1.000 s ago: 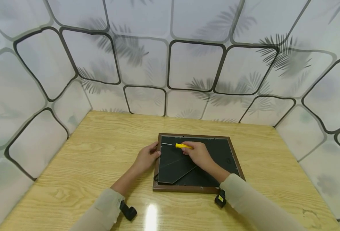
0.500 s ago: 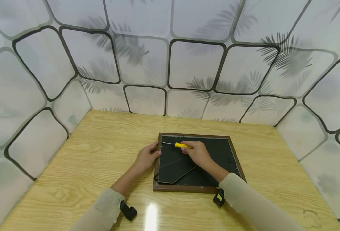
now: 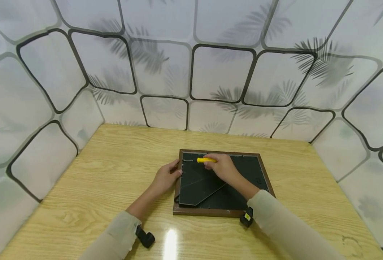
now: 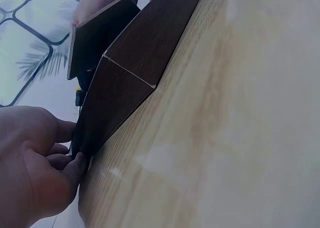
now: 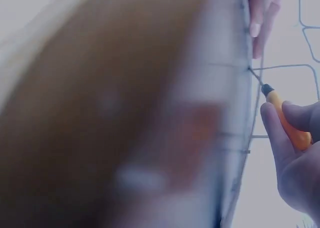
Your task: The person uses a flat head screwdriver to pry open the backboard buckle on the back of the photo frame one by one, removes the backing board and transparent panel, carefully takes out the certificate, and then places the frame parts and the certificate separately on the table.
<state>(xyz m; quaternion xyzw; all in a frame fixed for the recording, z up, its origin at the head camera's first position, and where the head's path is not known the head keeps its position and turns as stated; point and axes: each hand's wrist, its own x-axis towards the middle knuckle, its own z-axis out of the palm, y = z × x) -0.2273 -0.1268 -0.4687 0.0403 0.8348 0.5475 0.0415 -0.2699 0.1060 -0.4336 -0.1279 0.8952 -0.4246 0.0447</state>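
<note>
A picture frame [image 3: 207, 212] lies face down on the wooden table, its black backing board [image 3: 246, 173] upward with a stand flap [image 3: 192, 193] on it. My left hand [image 3: 165, 177] grips the frame's left side, thumb and fingers about the brown edge [image 4: 95, 108] in the left wrist view. In my right hand [image 3: 225, 169] is a yellow-handled screwdriver [image 3: 207, 160], pinched between thumb and fingers. Its thin shaft points left, the tip at the backing's upper left edge near my left fingers. The right wrist view shows the screwdriver [image 5: 287, 118] sloping down to that edge.
Patterned white walls [image 3: 165, 68] enclose the table [image 3: 126, 151] at the back and sides. Bare wood extends around the frame on every side. Each wrist carries a small black camera, such as the left one [image 3: 145, 236].
My right hand has shifted slightly away from me, and the screwdriver's handle has swung nearly level with its tip. The tip stays at the same edge. My left hand and the frame hold still.
</note>
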